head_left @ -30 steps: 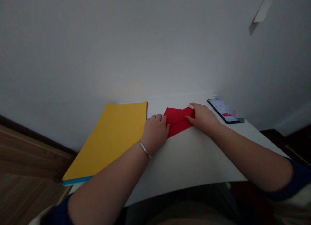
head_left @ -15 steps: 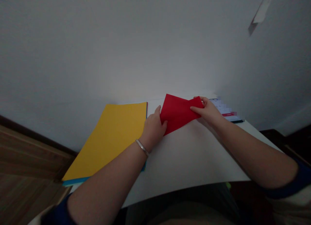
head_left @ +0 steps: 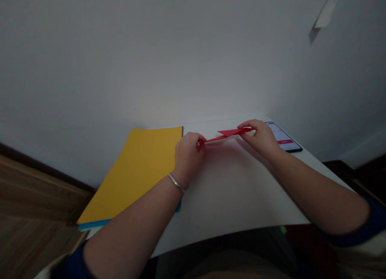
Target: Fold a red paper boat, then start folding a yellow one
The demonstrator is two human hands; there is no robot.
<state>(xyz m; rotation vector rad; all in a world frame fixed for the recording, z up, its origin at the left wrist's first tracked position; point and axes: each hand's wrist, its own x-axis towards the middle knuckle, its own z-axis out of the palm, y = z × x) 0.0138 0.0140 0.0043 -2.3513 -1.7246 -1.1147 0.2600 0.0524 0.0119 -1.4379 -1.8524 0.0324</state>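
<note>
A folded piece of red paper [head_left: 230, 132] is held between my two hands just above the white table [head_left: 241, 190], seen nearly edge-on as a thin strip with a pointed flap. My left hand [head_left: 189, 154], with a silver bangle at the wrist, pinches its left end; the fingertips are partly hidden. At the other end, the thumb and fingers of my right hand [head_left: 261, 136] close on the paper, the thumb below and the fingers above.
To the left lies a stack of coloured paper with a yellow sheet [head_left: 141, 166] on top and blue edges below. A tablet or phone [head_left: 285, 140] with a lit screen lies at the right. Behind the table rises a pale wall [head_left: 193, 54].
The red paper has been tipped from showing its broad face to nearly edge-on. My left hand has turned over with it, and more of the lit screen shows.
</note>
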